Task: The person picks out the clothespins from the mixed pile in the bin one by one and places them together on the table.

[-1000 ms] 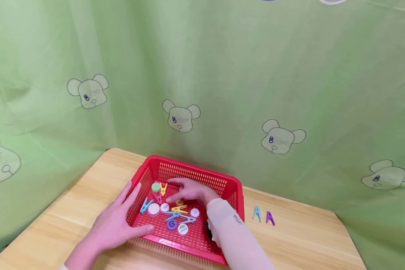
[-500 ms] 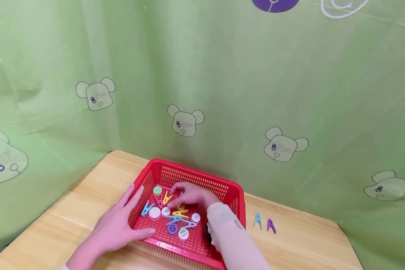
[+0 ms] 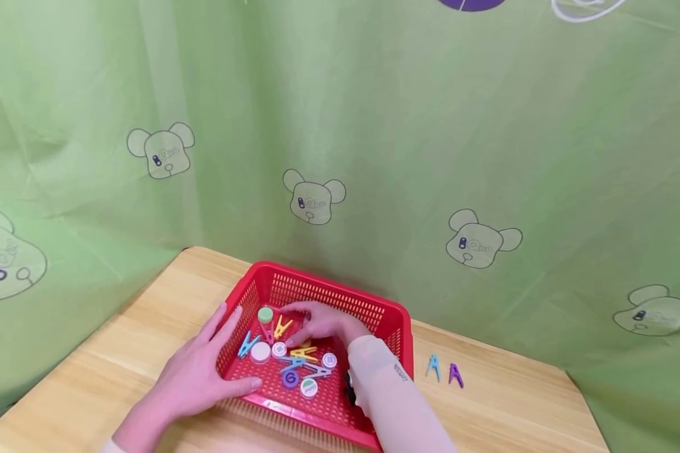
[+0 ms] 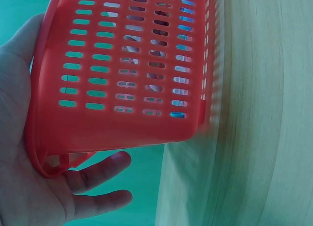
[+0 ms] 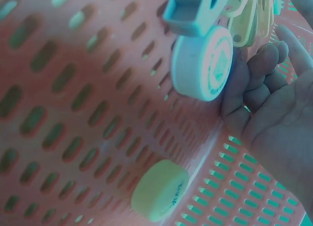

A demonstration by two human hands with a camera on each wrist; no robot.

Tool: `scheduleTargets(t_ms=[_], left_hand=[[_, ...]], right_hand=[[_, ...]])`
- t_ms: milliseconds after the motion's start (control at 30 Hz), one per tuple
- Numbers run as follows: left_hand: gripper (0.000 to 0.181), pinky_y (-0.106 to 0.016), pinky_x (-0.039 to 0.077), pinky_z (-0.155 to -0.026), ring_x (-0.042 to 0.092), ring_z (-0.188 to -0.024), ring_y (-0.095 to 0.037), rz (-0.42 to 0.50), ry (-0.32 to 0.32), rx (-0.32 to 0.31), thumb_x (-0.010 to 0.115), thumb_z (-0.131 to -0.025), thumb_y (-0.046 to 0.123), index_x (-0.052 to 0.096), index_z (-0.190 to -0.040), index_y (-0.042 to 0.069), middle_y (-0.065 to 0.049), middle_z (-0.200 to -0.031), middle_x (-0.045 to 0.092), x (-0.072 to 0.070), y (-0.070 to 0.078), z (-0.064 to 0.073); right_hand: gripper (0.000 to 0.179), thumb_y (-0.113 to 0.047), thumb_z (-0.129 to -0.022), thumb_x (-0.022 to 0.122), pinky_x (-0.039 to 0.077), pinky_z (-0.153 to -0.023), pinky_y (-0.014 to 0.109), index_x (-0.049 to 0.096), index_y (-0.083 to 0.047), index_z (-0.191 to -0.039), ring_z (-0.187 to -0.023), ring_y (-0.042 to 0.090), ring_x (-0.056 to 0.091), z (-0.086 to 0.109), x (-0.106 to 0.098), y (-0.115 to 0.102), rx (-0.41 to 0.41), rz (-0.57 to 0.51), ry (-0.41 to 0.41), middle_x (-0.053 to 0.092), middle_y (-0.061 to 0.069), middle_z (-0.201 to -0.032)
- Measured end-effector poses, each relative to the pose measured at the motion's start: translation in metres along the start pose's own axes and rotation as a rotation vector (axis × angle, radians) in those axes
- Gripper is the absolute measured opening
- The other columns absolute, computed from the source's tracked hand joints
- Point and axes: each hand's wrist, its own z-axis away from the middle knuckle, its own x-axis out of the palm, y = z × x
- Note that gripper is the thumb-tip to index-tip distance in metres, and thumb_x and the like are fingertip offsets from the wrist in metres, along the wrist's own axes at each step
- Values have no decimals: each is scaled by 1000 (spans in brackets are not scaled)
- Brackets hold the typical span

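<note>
My left hand (image 3: 195, 371) spreads over the near-left corner of a red plastic basket (image 3: 286, 409). Its fingers are straight along the rim, and the thumb lies over the front edge. Inside the basket reaches my right hand (image 3: 320, 321), forefinger extended and thumb apart from it. Between and beside their tips lies a yellow clothespin (image 3: 281, 327), with no grip on it visible. The other fingers curl loosely in the right wrist view. Close by are a green bottle cap (image 3: 265, 314), a pink clothespin (image 3: 267, 333) and a printed white cap (image 3: 279, 350).
More caps and clothespins lie in the basket, among them a blue clothespin (image 3: 248, 345) and a purple cap (image 3: 290, 379). On the wooden table to the right are a light-blue clothespin (image 3: 433, 367) and a purple clothespin (image 3: 456, 375). A green curtain (image 3: 374, 126) hangs behind.
My right forefinger and thumb were closer together at the yellow clothespin half a second ago; now they are spread wider. That clothespin has turned slightly. The left hand stays on the basket.
</note>
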Motion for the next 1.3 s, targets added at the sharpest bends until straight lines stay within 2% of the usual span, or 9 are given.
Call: scheduleTargets(t_ms=[300, 567, 900, 1133, 1300], left_hand=[[123, -65, 47, -87, 46, -128, -49, -9, -1, 1, 65, -66, 86, 23, -161, 21, -13, -164, 16, 0, 1, -1], [122, -65, 47, -86, 47, -127, -48, -17, 12, 5, 63, -66, 88, 24, -161, 21, -12, -164, 16, 0, 1, 0], [122, -64, 47, -87, 46, -128, -47, -21, 14, 3, 63, -66, 88, 24, -161, 21, -12, -164, 17, 2, 0, 0], [120, -65, 47, -88, 45, -130, -47, -18, 15, 3, 69, -68, 82, 24, -161, 21, -12, -164, 17, 2, -1, -1], [120, -63, 47, -88, 45, -130, -47, -19, 16, 7, 69, -67, 82, 24, -161, 23, -12, -164, 16, 2, 0, 0]], right_hand=[[61, -25, -78, 86, 51, -87, 45, 63, -28, -135, -104, 23, 59, 0, 1, 1, 1, 25, 20, 59, 4, -120], [58, -23, -83, 81, 50, -89, 47, 62, -35, -137, -107, 23, 58, -1, 4, -2, 8, 67, -13, 58, 2, -125], [47, -16, -85, 79, 53, -81, 44, 65, -27, -129, -97, 24, 60, -2, 4, 0, 1, 57, 52, 61, 5, -115], [48, -22, -86, 81, 52, -82, 43, 63, -30, -129, -101, 22, 60, -6, 7, 0, -23, 104, 89, 59, 3, -119], [46, -25, -84, 83, 54, -78, 42, 61, -26, -124, -95, 22, 62, -6, 9, 2, -32, 107, 117, 60, 4, -112]])
